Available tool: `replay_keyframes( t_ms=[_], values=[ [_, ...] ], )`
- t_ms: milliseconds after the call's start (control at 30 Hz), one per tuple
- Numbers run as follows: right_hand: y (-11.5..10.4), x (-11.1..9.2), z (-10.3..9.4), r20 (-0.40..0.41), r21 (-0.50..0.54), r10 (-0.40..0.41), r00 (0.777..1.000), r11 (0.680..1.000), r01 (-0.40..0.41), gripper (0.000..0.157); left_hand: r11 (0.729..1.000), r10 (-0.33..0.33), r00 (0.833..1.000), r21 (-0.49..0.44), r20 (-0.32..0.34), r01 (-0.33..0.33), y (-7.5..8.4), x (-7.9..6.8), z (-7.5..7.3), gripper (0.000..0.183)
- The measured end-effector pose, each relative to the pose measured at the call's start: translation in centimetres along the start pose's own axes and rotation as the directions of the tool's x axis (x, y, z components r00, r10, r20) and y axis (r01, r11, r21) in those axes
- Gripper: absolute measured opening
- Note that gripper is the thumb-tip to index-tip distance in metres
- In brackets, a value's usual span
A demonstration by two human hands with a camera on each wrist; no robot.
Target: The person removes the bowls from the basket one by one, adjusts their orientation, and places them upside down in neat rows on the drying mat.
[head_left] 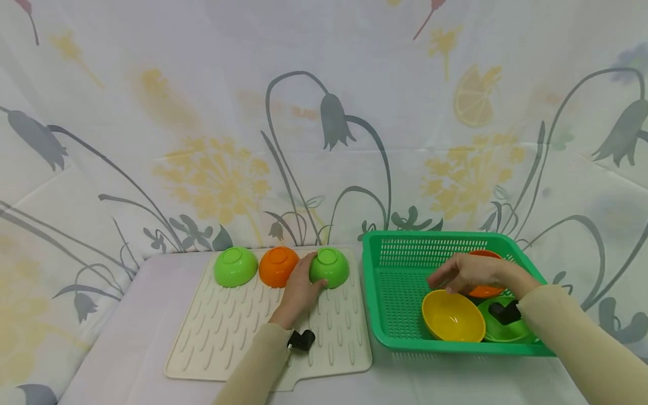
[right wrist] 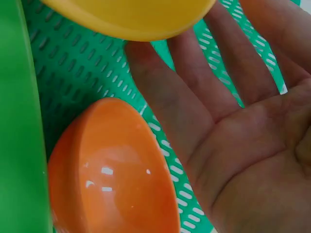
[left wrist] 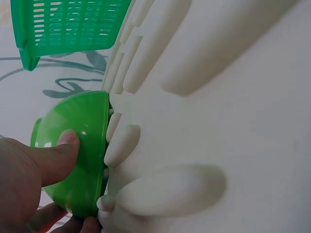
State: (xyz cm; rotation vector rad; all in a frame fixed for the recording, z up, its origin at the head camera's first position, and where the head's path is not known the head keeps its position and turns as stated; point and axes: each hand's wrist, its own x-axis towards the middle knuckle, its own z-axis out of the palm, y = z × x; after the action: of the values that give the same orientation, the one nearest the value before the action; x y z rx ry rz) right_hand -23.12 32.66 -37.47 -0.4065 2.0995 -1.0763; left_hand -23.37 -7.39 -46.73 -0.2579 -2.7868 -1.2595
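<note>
On a cream ridged draining mat [head_left: 223, 332], my left hand [head_left: 300, 295] grips an upside-down green bowl [head_left: 335, 273], thumb against its near side. The left wrist view shows the same green bowl [left wrist: 85, 150] with its rim down on the ridges. My right hand [head_left: 473, 273] is inside a green basket [head_left: 377, 315], above the far rim of a yellow bowl [head_left: 453, 318]. Its fingers [right wrist: 170, 97] are loosely extended, with fingertips right at the rim of the yellow bowl [right wrist: 136, 19]. An orange bowl [right wrist: 116, 170] lies beside that hand.
A second green bowl [head_left: 235, 267] and an orange bowl [head_left: 277, 267] stand upside down in a row on the mat. Another green bowl [head_left: 511, 332] lies in the basket's near right corner. A flower-printed cloth [head_left: 324, 185] rises behind.
</note>
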Motion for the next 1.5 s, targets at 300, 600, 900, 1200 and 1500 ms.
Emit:
replay_keyframes(
  t_ms=[300,600,900,1200,1500],
  values=[
    [0.0,-0.5,0.4,-0.022,-0.017,0.081,0.996,0.997,-0.081,0.038,1.0,-0.001,1.0,-0.009,0.003,0.001,0.1,-0.1,0.0,0.071],
    [0.6,-0.7,0.4,-0.021,-0.015,0.046,0.999,0.999,-0.046,0.034,1.0,-0.007,1.0,-0.022,0.0,0.007,-0.2,-0.1,-0.1,0.072],
    [0.5,-1.3,0.2,-0.002,0.009,-0.044,0.999,0.999,0.044,0.035,0.999,-0.012,1.0,-0.037,-0.005,0.012,0.0,-0.3,-0.1,0.072],
    [-0.6,-2.3,-0.1,-0.079,0.011,-0.115,0.99,0.993,0.116,0.038,0.999,-0.022,1.0,-0.049,-0.008,0.021,0.1,-0.1,0.0,0.072],
    [-2.0,-3.5,0.9,-0.187,0.028,-0.166,0.968,0.984,0.174,0.042,0.999,-0.019,1.0,-0.039,0.003,0.019,0.0,-0.2,-0.1,0.073]
  ],
)
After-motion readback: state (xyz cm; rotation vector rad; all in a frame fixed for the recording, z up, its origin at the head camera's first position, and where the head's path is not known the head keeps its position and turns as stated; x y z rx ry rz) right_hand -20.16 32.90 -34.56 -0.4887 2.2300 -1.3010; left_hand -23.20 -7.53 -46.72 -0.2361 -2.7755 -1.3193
